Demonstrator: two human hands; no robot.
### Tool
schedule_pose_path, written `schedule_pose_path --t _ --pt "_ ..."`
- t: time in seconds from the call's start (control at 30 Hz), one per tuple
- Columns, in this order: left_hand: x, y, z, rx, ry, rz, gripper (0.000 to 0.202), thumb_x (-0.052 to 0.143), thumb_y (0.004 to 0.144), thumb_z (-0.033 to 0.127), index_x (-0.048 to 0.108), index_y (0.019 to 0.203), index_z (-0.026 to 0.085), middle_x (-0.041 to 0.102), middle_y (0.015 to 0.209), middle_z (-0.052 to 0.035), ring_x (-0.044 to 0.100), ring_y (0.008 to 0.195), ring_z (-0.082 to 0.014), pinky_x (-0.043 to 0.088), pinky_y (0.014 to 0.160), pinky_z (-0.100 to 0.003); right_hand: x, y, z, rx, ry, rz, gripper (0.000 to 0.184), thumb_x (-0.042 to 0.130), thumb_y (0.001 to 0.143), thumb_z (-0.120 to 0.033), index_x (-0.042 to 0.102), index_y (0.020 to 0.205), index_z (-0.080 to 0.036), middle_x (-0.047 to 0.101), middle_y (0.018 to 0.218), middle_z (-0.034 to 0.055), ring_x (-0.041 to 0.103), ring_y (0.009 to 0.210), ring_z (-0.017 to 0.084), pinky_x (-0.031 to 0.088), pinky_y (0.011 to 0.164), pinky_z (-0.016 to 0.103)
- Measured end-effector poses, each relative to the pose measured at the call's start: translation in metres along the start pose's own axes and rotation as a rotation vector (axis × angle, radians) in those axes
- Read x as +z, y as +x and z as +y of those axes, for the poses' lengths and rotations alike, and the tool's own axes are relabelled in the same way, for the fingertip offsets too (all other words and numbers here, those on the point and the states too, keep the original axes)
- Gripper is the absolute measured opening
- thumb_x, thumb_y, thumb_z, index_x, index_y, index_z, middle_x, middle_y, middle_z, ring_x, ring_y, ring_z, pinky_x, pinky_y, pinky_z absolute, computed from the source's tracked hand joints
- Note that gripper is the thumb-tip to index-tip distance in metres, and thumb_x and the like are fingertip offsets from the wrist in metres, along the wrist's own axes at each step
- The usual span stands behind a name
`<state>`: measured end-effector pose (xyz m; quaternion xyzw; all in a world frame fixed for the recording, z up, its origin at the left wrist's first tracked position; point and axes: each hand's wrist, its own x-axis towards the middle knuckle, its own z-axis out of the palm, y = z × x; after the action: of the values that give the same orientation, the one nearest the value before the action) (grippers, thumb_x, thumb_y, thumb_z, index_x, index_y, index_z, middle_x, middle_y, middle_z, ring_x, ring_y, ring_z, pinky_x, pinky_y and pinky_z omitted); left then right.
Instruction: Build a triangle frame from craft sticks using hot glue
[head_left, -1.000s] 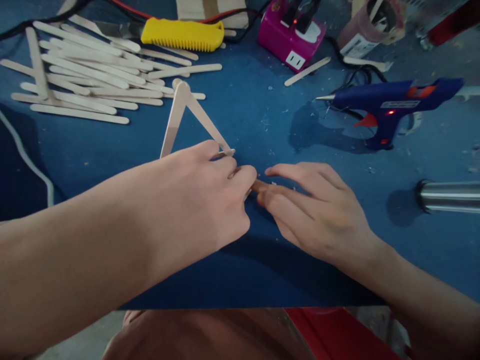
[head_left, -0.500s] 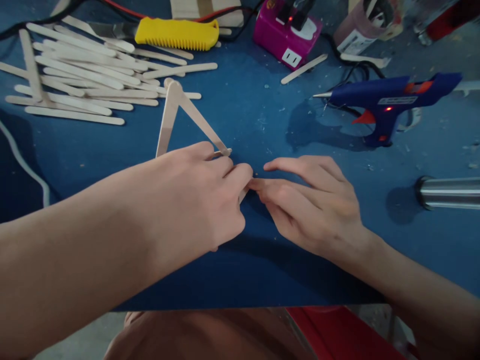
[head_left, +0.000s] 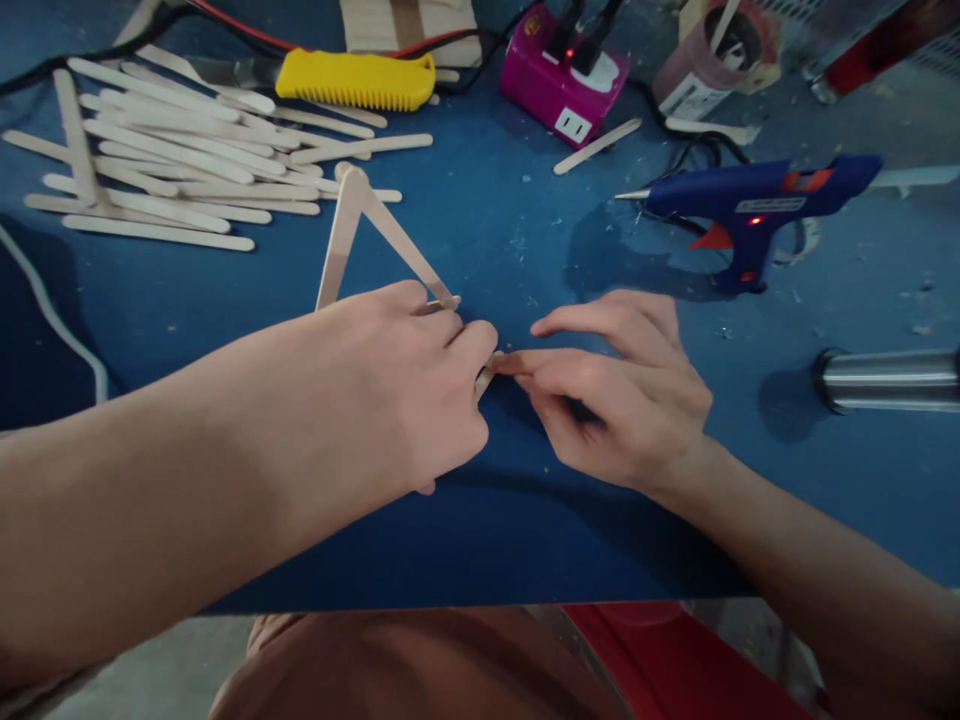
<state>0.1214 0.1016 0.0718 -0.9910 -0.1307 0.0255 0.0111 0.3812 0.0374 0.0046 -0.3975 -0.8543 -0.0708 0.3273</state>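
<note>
Two wooden sticks joined at their far tip form a V shape on the blue table. My left hand lies over the V's near ends with its fingers curled, pinching a wooden stick whose end pokes out by the fingertips. My right hand sits just to the right, fingers bent, its fingertips touching that same stick end. The rest of this stick is hidden under my left hand.
A heap of loose wooden sticks lies at the far left beside a yellow-handled tool. A blue glue gun with a lit red lamp stands at the right. A pink power block, a tape roll and a metal cylinder are also there.
My right hand's fingers have curled in more and its fingertips have closed onto the stick end. My left hand has stayed over the V's near ends.
</note>
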Motion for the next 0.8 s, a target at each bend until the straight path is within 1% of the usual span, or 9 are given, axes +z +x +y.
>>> schedule_pose_path --t 0.13,0.23,0.3,0.4,0.47,0.57,0.63,0.7,0.8 --pt "0.003 0.0 0.0 0.017 0.147 -0.006 0.018 0.092 0.106 0.04 0.094 0.114 0.025 0.079 0.1 -0.0085 0.081 0.1 -0.0313 0.063 0.102 -0.046 0.001 0.001 0.0 0.041 0.025 -0.038 0.028 0.073 0.105 0.0 0.074 0.104 -0.028 0.092 0.097 -0.0025 0.09 0.105 0.025 0.064 0.099 0.048" --pt "0.002 -0.005 -0.006 0.086 0.111 0.012 0.025 0.081 0.114 0.039 0.092 0.127 0.021 0.082 0.107 -0.0096 0.081 0.099 -0.0297 0.062 0.099 -0.046 0.001 -0.002 0.002 0.072 0.059 -0.038 0.027 0.071 0.105 -0.001 0.075 0.106 -0.028 0.091 0.1 -0.0021 0.089 0.104 0.025 0.067 0.099 0.048" --pt "0.002 -0.008 -0.011 0.117 0.11 0.052 0.036 0.084 0.112 0.049 0.09 0.132 0.02 0.085 0.115 -0.0108 0.082 0.102 -0.0314 0.062 0.098 -0.047 0.001 -0.003 0.004 0.124 0.082 -0.073 0.023 0.073 0.106 -0.009 0.08 0.108 -0.031 0.091 0.105 -0.0006 0.088 0.111 0.028 0.069 0.103 0.053" --pt "0.004 -0.01 -0.015 0.113 0.108 0.029 0.05 0.095 0.104 0.055 0.088 0.14 0.021 0.089 0.122 -0.0112 0.085 0.108 -0.034 0.063 0.098 -0.047 0.002 -0.003 0.004 0.201 0.096 -0.182 0.011 0.081 0.109 -0.031 0.087 0.117 -0.035 0.09 0.116 0.0046 0.083 0.126 0.036 0.069 0.11 0.063" --pt "0.005 -0.009 -0.015 0.102 0.097 0.007 0.058 0.096 0.102 0.056 0.086 0.149 0.022 0.09 0.129 -0.0123 0.087 0.113 -0.0356 0.064 0.1 -0.047 0.002 0.0 0.003 0.211 0.101 -0.226 0.013 0.084 0.11 -0.043 0.088 0.12 -0.036 0.088 0.12 0.0072 0.08 0.131 0.039 0.068 0.112 0.066" --pt "0.007 -0.008 -0.014 0.102 0.102 -0.004 0.063 0.093 0.105 0.056 0.082 0.158 0.023 0.091 0.138 -0.0134 0.087 0.123 -0.0379 0.065 0.102 -0.048 -0.001 0.003 0.005 0.222 0.107 -0.26 0.017 0.085 0.111 -0.05 0.089 0.12 -0.035 0.086 0.121 0.0087 0.077 0.132 0.039 0.068 0.113 0.067" --pt "0.006 -0.009 -0.014 0.118 0.123 0.004 0.061 0.089 0.107 0.056 0.083 0.158 0.022 0.091 0.141 -0.014 0.087 0.127 -0.0385 0.065 0.102 -0.049 -0.006 0.004 0.01 0.233 0.113 -0.288 0.017 0.085 0.113 -0.05 0.09 0.12 -0.035 0.086 0.12 0.0091 0.077 0.13 0.039 0.069 0.112 0.067" --pt "0.006 -0.01 -0.013 0.125 0.13 0.008 0.059 0.088 0.108 0.055 0.084 0.157 0.02 0.09 0.141 -0.0151 0.086 0.126 -0.0384 0.065 0.101 -0.049 -0.013 0.004 0.02 0.223 0.132 -0.321 0.013 0.084 0.115 -0.046 0.091 0.119 -0.035 0.086 0.118 0.0084 0.078 0.124 0.037 0.07 0.11 0.064" --pt "0.005 -0.011 -0.013 0.106 0.113 -0.018 0.06 0.087 0.109 0.05 0.082 0.162 0.02 0.09 0.144 -0.016 0.085 0.128 -0.0393 0.066 0.103 -0.049 -0.022 0.002 0.037 0.107 0.181 -0.363 0.013 0.078 0.12 -0.031 0.091 0.117 -0.033 0.087 0.115 0.0053 0.079 0.11 0.029 0.071 0.102 0.055"
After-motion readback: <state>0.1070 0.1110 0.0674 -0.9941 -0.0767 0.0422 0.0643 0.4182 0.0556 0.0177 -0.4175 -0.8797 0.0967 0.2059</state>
